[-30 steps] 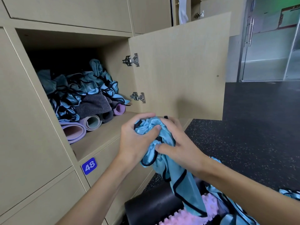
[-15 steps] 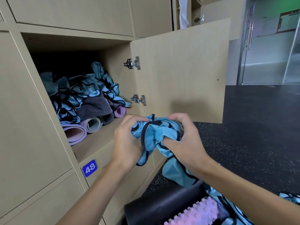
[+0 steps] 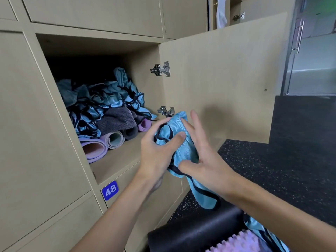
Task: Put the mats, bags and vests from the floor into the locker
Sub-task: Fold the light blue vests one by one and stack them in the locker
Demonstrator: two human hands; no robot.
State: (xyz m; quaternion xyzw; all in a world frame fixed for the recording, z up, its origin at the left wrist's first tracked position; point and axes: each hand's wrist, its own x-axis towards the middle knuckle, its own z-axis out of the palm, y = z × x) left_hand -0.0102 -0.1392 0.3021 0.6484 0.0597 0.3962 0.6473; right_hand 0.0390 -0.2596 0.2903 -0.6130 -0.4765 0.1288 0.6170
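The left hand (image 3: 156,151) grips a bunched blue vest (image 3: 174,135) at centre frame, fingers and thumb curled round the wad. The right hand (image 3: 203,160) lies against the vest's right side with its fingers straight and spread, pressing the cloth without closing on it. The vest is in the air just in front of the locker (image 3: 116,160) mouth, not yet inside, and a black-edged tail of it hangs down toward the lower centre.

Left of the hands, the locker holds a heap of vests (image 3: 109,100) on a grey cloth (image 3: 116,120) and rolled mats (image 3: 94,148). The front of its shelf is bare. The door (image 3: 218,79) stands open to the right, and a plate reading 48 (image 3: 109,190) sits below the shelf. On the floor (image 3: 291,170) at the bottom edge lie a black roll (image 3: 196,231), something pink and ridged (image 3: 241,242), and more blue cloth (image 3: 258,226).

The step in hand looks like balling this vest up for stowing. The next move probably calls for gathering the tail, then pushing the wad up and left onto the heap or the bare shelf. More things on the floor seem left to go in.
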